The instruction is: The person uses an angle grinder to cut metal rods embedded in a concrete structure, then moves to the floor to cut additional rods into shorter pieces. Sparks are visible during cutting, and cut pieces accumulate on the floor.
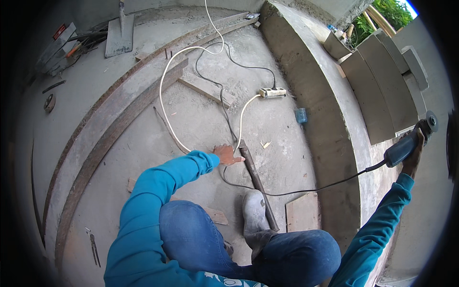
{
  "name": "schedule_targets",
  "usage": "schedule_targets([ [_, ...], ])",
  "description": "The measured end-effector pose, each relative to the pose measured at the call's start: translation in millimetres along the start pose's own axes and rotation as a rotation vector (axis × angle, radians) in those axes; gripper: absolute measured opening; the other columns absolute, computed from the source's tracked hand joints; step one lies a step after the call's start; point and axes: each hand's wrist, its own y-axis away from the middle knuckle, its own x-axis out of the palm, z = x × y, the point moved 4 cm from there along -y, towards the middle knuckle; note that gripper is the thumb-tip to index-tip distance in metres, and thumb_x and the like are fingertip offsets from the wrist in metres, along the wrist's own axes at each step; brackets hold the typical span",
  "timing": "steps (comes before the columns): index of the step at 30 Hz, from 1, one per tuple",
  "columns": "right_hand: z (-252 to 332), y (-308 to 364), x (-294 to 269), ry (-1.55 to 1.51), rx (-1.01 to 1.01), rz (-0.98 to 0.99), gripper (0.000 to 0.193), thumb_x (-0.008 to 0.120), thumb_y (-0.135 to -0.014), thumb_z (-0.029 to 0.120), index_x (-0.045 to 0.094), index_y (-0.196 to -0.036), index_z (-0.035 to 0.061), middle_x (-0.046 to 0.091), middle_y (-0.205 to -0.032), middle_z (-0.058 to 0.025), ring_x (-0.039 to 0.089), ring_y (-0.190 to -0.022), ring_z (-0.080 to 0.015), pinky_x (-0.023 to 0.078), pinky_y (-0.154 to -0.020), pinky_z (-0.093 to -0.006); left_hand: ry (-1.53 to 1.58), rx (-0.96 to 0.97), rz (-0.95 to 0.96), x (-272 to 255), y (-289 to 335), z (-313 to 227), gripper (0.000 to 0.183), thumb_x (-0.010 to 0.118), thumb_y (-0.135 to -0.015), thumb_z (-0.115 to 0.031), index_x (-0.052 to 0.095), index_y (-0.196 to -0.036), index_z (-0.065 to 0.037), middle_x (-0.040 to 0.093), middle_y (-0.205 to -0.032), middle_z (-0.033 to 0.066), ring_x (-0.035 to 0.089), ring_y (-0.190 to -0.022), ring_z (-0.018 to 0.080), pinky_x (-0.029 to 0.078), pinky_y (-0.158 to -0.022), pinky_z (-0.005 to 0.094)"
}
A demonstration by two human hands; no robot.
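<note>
My right hand (414, 154) is out at the far right, closed round the body of a dark blue angle grinder (403, 149). The grinder's disc points up and away, beside the wall. Its black power cord (313, 191) runs left and low across the floor to my left hand (228, 155). That hand is low over the floor with its fingers bent round the black cord, though the palm side is hidden. A white cable (163, 95) also passes at this hand. A rusty metal pipe (256, 179) lies right beside my thumb and runs back past my boot (254, 213).
A white power strip (273, 93) with a plug in it lies ahead. Long curved-looking metal beams (103, 138) lie to the left, near a shovel (120, 36). A concrete ledge (315, 95) rises at right, with grey tiles (382, 88) leaning behind it. A pair of pliers (93, 248) lies lower left.
</note>
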Motion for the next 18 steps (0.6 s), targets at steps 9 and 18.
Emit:
schedule_targets([
  [9,-28.6,28.0,-7.8,0.012,0.094,0.025,0.045,0.070,-0.087,0.049,0.062,-0.095,0.0050,0.061,-0.076,-0.0053,0.062,-0.069,-0.0164,0.053,-0.064,-0.0291,0.334,0.323,-0.735,-55.1,-16.6,-123.5,0.019,0.061,-0.094,-0.014,0.052,-0.100,0.001,0.054,-0.098,0.0197,0.062,-0.086,0.0394,0.052,-0.073,0.0487],
  [18,21.0,13.3,46.7,0.011,-0.004,0.091,0.054,0.073,-0.085,0.049,0.059,-0.105,0.0016,0.061,-0.084,-0.0069,0.062,-0.075,-0.0184,0.055,-0.074,-0.0292,0.167,1.125,0.383,103.3,39.1,-272.0,0.087,0.071,-0.073,-0.075,0.065,-0.099,0.008,0.067,-0.101,0.0247,0.068,-0.092,0.0386,0.051,-0.080,0.0503],
])
